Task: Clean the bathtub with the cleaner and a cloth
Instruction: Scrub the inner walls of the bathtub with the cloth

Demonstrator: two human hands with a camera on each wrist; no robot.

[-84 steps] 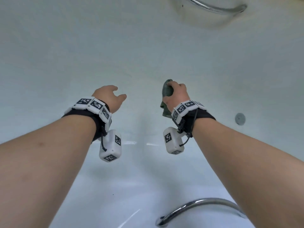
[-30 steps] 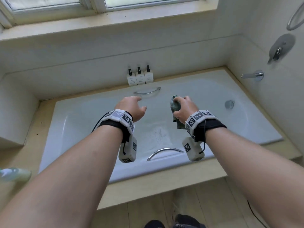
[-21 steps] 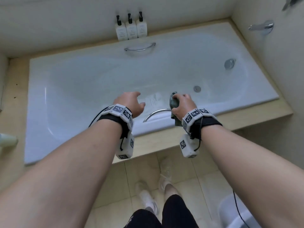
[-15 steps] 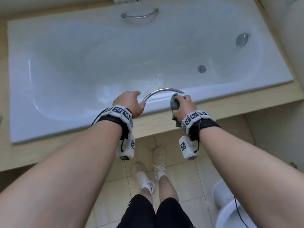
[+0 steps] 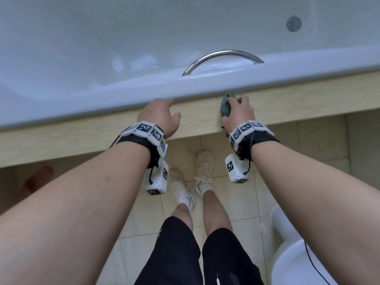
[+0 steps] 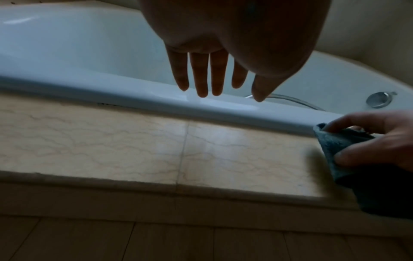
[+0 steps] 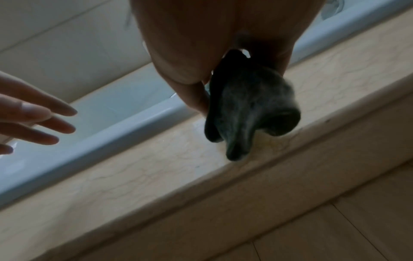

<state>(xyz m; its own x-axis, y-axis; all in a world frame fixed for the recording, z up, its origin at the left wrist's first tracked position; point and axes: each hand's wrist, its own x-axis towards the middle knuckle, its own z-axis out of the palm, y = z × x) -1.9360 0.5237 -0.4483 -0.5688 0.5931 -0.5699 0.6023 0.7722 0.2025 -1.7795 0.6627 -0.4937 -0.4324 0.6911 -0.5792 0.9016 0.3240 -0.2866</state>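
The white bathtub (image 5: pixel 102 93) fills the top of the head view, its near rim (image 6: pixel 89 88) bordered by a beige marble ledge (image 5: pixel 61 136). My right hand (image 5: pixel 236 112) grips a bunched dark green cloth (image 5: pixel 225 108) over that ledge, just below the rim; in the right wrist view the cloth (image 7: pixel 250 109) hangs from the fingers above the marble (image 7: pixel 156 167). My left hand (image 5: pixel 160 114) hovers at the rim with straight, spread fingers (image 6: pixel 201 76), holding nothing. No cleaner bottle is in view.
A chrome grab handle (image 5: pixel 222 58) arches on the tub's near inner wall and a round drain fitting (image 5: pixel 293 23) sits at the far right. My legs and white shoes (image 5: pixel 193 177) stand on beige floor tiles. A white toilet (image 5: pixel 294 254) is at the lower right.
The view has pulled back out of the tub and tilted down. Both hands have drawn back from inside the tub to its near rim and ledge, the right still holding the cloth.
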